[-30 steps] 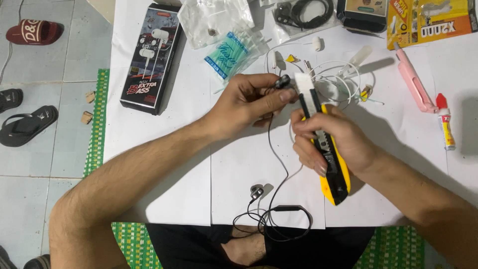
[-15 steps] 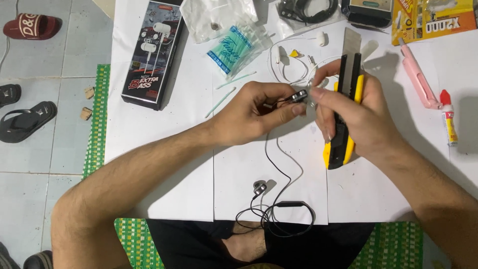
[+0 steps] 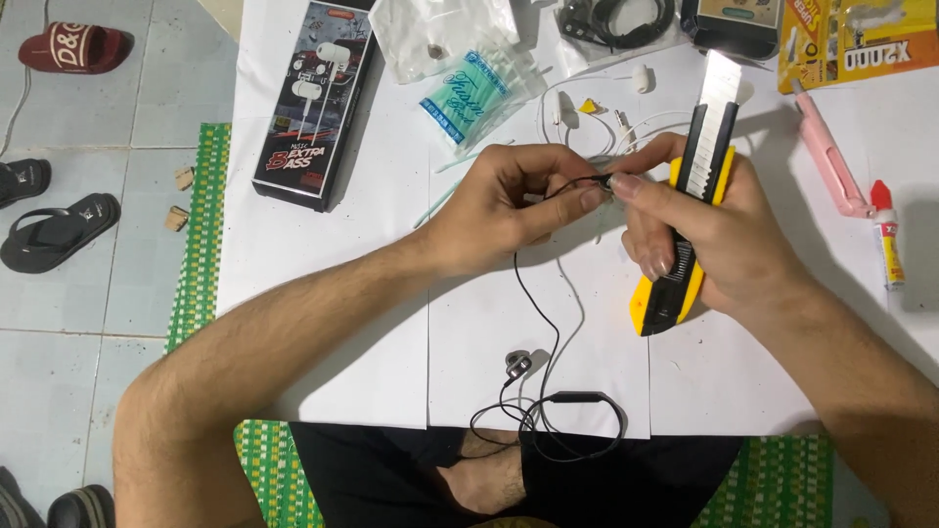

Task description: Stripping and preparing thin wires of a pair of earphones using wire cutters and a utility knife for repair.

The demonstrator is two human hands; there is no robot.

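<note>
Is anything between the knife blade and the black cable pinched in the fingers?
Nothing visible. The left hand and right hand pinch the black cable directly at their fingertips. The knife stays in the right palm, its blade pointing up and away from the cable.

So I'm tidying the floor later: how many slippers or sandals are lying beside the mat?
4: a red slipper top left, two black sandals at the left edge, one dark one bottom left. Others may lie out of view.
</note>
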